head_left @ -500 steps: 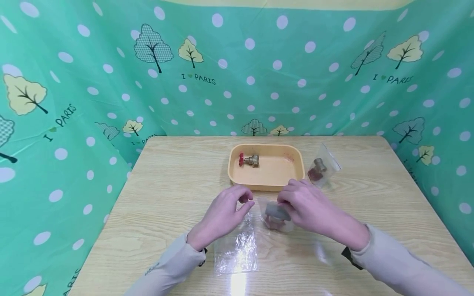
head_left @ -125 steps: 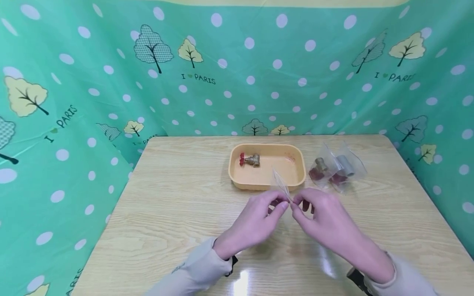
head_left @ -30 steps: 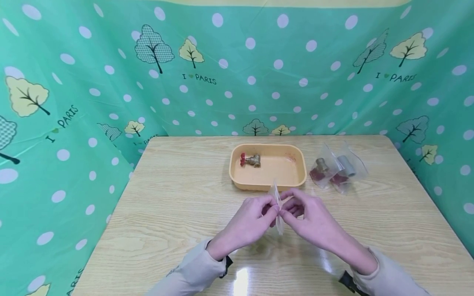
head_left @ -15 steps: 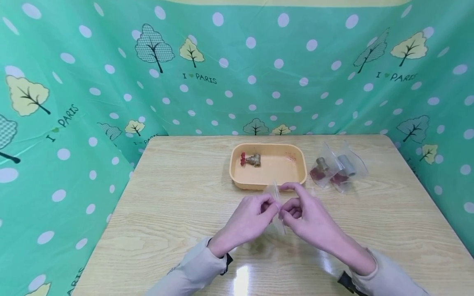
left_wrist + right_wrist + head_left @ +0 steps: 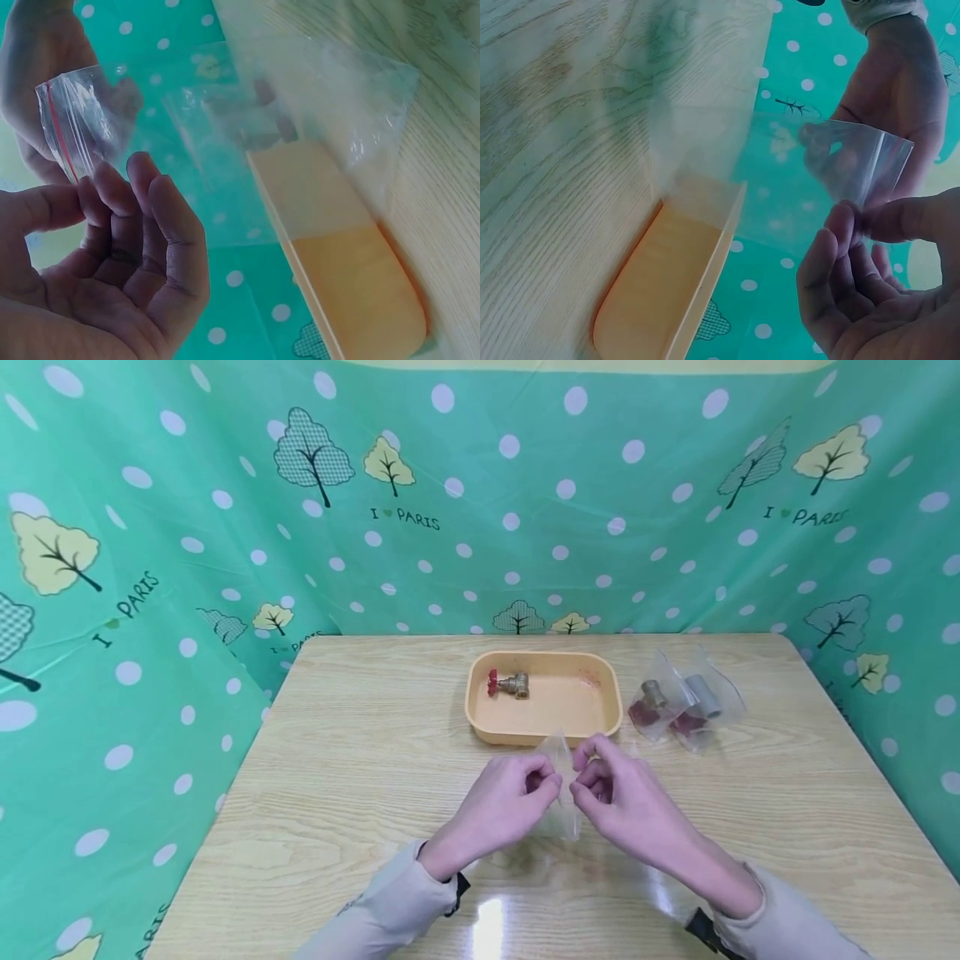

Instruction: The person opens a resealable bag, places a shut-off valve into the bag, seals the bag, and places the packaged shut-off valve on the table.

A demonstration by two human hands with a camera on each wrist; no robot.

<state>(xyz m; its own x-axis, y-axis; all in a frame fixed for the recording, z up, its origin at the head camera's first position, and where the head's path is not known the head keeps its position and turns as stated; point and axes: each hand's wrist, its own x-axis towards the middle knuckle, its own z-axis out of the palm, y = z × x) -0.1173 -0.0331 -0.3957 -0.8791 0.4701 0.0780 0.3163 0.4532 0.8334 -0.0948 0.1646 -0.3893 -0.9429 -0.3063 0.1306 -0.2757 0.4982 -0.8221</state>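
A clear zip bag (image 5: 559, 817) with a red line along its seal is held up between my hands, in front of the tray. My left hand (image 5: 507, 806) pinches it at the seal between thumb and index finger. On the other side, my right hand (image 5: 626, 797) pinches its edge, the other fingers curled. In the left wrist view, the zip bag (image 5: 315, 112) spreads out broad, and the tray shows through it. From the right wrist, the thumb and index finger of my right hand (image 5: 877, 262) meet at the bag's seal end.
Behind my hands stands a shallow orange tray (image 5: 543, 727) holding a brass valve (image 5: 513, 685) with a red handwheel. To its right lie two filled zip bags, one with a brass and red valve (image 5: 651, 697), one with a grey pipe piece (image 5: 703, 695). A green dotted cloth hangs behind the table.
The bag holding the grey piece has gone from my right hand to beside the other filled bag. The flat bag is now lifted between both hands, and has just turned from edge-on to broader.
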